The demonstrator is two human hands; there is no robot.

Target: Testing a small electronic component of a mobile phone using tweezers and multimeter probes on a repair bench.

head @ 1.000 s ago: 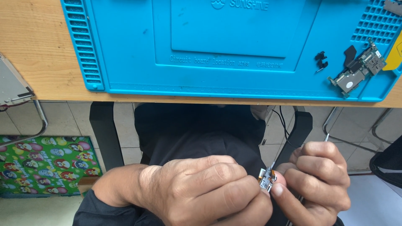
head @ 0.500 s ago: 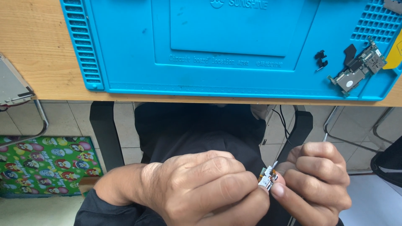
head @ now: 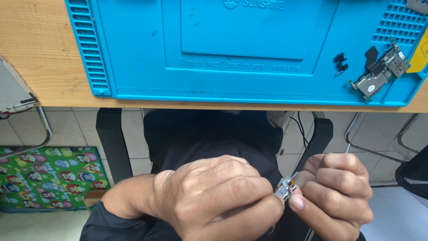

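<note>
While both hands meet low over the person's lap, the left hand [head: 218, 196] and the right hand [head: 336, 192] pinch a small metal part [head: 285, 189] between their fingertips. Each grip is clenched on that part: the left thumb and forefinger close on its left side, the right thumb [head: 296, 201] presses against its lower right edge. The part is silvery with a bit of orange at its top, and its long axis runs on a slant, from lower left to upper right, with a thin pin-like end pointing up and right, away from the left grip. Most of it is hidden by the fingers, so its full shape cannot be told.

Well above the grips lies the wooden surface [head: 40, 53], carrying a blue work mat [head: 249, 49]. Far up and to the right of the right grip, on the mat, rest 2 metal module pieces [head: 379, 73] and a small black clip [head: 340, 62]. Down to the left of the left grip, a green patterned floor mat [head: 44, 178] covers the tiles.
</note>
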